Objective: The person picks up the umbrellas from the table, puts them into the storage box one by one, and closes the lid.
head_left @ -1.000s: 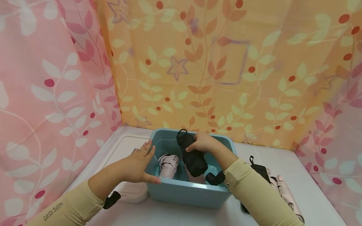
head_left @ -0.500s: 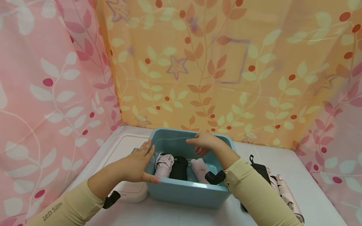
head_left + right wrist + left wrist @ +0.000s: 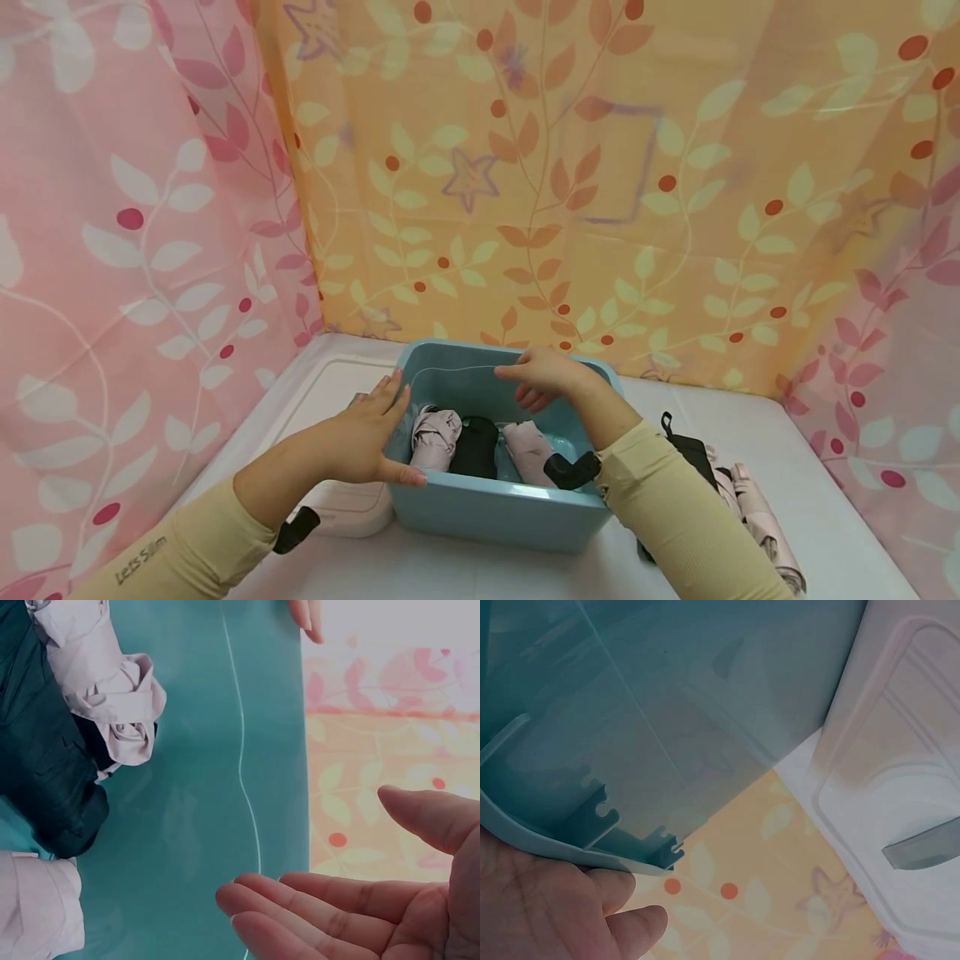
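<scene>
A blue plastic bin [image 3: 502, 521] stands in the middle of the head view. My left hand [image 3: 356, 442] rests on its left rim, fingers spread; the left wrist view shows the fingers [image 3: 615, 889] at the outside of that rim. Over the bin's back right part hovers my right hand [image 3: 551, 377], holding nothing, with thumb and fingers apart in the right wrist view. Three folded umbrellas lie side by side in the bin: a pale pink umbrella [image 3: 435, 440], a black umbrella [image 3: 474, 450] in the middle, and another pale pink umbrella [image 3: 529, 448] partly behind a black wrist mount.
To the right of the bin, more folded umbrellas lie on the white table: a black umbrella [image 3: 690, 450] and a pale pink umbrella [image 3: 765, 517], partly behind the right sleeve. A white lid [image 3: 352, 510] with a grey latch [image 3: 922, 844] lies to the left. Patterned curtains [image 3: 480, 250] surround the table.
The right hand has lowered the black umbrella into the bin and let it go between the pink ones. The right pink umbrella now sits farther right. My left hand has stayed on the rim.
</scene>
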Demonstrator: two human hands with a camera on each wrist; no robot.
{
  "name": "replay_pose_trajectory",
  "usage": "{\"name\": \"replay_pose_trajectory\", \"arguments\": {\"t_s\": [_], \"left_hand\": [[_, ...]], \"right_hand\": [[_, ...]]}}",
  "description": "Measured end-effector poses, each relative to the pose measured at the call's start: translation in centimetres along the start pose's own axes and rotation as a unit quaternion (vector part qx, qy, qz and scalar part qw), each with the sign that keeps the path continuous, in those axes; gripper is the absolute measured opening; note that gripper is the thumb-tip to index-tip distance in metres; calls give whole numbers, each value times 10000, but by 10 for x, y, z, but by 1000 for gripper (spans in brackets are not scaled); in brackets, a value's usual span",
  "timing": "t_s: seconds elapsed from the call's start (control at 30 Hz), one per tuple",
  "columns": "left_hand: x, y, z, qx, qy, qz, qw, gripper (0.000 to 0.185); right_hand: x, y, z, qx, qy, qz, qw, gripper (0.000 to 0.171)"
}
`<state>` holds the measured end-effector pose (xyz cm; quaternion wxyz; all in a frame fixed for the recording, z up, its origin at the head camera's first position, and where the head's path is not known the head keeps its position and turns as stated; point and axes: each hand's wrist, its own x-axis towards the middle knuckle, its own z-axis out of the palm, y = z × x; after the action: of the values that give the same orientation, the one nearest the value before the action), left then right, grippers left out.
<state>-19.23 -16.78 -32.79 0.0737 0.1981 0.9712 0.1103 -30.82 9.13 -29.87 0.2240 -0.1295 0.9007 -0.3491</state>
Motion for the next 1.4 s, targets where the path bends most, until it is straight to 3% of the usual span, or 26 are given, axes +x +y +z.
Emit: {"name": "replay_pose_trajectory", "arguments": {"t_s": [0.27,0.57,1.0,1.4], "left_hand": [[-1,-1,0,27,-1,21,10000,123],[0,0,1,29,-30,-20,10000,122],[1,-2,3,32,-26,-32,10000,123],[2,-3,4,33,7,-22,10000,124]], "right_hand": [[-7,-1,-11,231,56,-235,9994,45],[-31,12,-48,811,76,-646,9946,45],[-73,65,-92,1103,465,-731,9901,59],[-93,130,-113,1030,710,-192,9920,60]]}}
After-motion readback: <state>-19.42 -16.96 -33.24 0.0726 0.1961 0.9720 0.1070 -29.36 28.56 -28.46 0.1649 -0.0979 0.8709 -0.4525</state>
